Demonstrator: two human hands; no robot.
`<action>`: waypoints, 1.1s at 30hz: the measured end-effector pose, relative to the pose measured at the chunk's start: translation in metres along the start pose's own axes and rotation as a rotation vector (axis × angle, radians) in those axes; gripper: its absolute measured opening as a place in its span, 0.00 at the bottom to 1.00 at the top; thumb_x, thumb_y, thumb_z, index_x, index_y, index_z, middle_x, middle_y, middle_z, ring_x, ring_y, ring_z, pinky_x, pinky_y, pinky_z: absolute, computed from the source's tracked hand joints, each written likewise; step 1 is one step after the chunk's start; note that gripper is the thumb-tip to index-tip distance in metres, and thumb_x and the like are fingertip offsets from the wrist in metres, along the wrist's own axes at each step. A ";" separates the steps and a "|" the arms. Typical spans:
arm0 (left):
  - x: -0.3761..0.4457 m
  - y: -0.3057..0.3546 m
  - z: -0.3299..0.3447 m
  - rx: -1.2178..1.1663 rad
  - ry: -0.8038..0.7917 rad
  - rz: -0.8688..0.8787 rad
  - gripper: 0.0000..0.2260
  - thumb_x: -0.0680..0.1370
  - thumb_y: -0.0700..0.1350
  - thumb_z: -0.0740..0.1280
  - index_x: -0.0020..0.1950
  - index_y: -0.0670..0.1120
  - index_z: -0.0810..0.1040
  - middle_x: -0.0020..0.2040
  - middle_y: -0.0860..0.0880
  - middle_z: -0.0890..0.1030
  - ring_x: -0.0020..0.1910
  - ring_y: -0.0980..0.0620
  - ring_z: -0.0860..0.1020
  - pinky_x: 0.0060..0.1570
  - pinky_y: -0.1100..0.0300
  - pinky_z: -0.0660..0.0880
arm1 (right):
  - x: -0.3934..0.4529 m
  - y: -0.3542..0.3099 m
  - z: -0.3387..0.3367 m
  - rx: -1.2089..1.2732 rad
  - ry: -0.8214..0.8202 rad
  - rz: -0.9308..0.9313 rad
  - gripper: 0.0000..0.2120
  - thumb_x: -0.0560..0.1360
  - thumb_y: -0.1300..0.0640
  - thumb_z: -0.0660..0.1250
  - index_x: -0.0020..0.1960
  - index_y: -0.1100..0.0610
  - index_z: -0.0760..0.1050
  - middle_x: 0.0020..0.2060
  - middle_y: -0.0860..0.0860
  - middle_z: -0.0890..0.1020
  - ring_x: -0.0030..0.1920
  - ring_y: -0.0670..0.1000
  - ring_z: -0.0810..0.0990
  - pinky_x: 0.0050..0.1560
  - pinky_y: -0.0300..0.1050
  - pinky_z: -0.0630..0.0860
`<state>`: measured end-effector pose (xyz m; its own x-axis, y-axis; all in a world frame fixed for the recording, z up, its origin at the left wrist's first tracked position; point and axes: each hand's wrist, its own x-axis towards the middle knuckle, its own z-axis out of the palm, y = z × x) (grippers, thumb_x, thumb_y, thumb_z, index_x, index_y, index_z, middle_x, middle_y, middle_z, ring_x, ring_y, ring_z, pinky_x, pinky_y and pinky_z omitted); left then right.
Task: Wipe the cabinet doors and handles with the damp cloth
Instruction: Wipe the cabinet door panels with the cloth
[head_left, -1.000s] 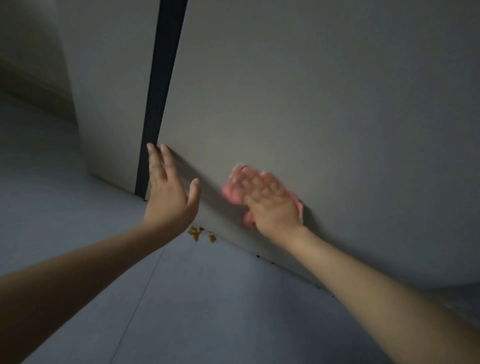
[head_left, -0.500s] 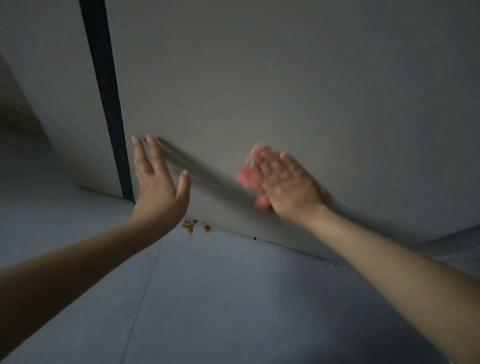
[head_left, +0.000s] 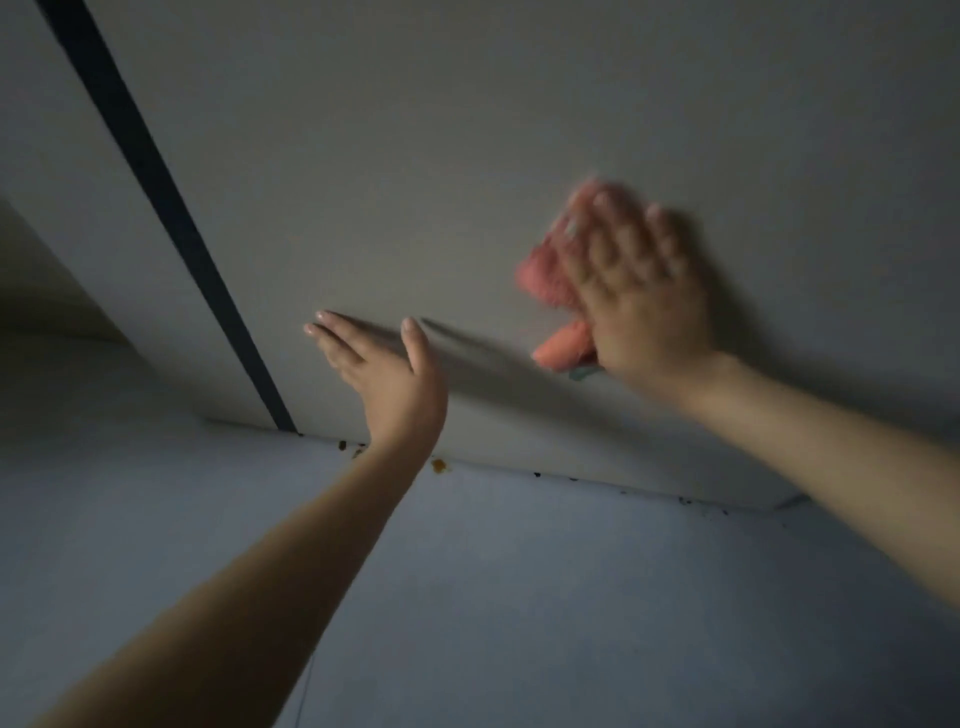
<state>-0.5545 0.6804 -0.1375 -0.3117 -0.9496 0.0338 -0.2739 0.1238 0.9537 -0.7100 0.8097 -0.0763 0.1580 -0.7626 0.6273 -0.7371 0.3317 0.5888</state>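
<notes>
A plain grey cabinet door (head_left: 467, 156) fills the upper part of the view. My right hand (head_left: 639, 291), blurred by motion, presses a pink cloth (head_left: 545, 283) flat against the door; the cloth sticks out at the hand's left side and below the thumb. My left hand (head_left: 387, 379) is open, fingers straight, its fingertips resting on the door low down, left of the cloth. No handle shows in this view.
A dark vertical gap (head_left: 156, 208) separates this door from a second grey panel (head_left: 78, 234) on the left. The bluish floor (head_left: 519, 597) meets the door's bottom edge, where brown crumbs (head_left: 439, 466) and dark specks lie.
My right hand has swept the pink cloth up and to the right across the door. The view has tilted, and my left hand has stayed on the door near its lower edge.
</notes>
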 end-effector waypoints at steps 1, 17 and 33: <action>0.001 -0.002 0.004 -0.031 0.029 0.013 0.33 0.82 0.51 0.55 0.76 0.41 0.37 0.77 0.42 0.35 0.76 0.46 0.40 0.73 0.53 0.41 | 0.005 0.009 -0.004 -0.050 0.015 0.056 0.29 0.77 0.53 0.62 0.72 0.65 0.59 0.69 0.60 0.70 0.70 0.60 0.60 0.74 0.52 0.42; -0.063 0.021 0.045 -0.172 -0.097 0.249 0.32 0.79 0.50 0.55 0.78 0.46 0.41 0.77 0.45 0.37 0.76 0.51 0.41 0.75 0.51 0.47 | -0.060 0.036 -0.017 -0.027 -0.043 0.110 0.22 0.79 0.57 0.55 0.71 0.64 0.61 0.68 0.57 0.70 0.69 0.59 0.62 0.75 0.49 0.41; -0.059 0.131 0.064 -0.137 0.062 0.774 0.32 0.77 0.48 0.58 0.77 0.41 0.49 0.76 0.37 0.43 0.76 0.41 0.42 0.73 0.39 0.47 | -0.018 0.024 -0.028 0.136 0.174 0.693 0.28 0.78 0.54 0.54 0.75 0.61 0.50 0.74 0.58 0.55 0.77 0.55 0.41 0.76 0.48 0.44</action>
<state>-0.6304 0.7711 -0.0341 -0.3155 -0.6226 0.7161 0.1157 0.7238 0.6803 -0.7119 0.8469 -0.0590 -0.2809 -0.2993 0.9119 -0.7790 0.6260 -0.0345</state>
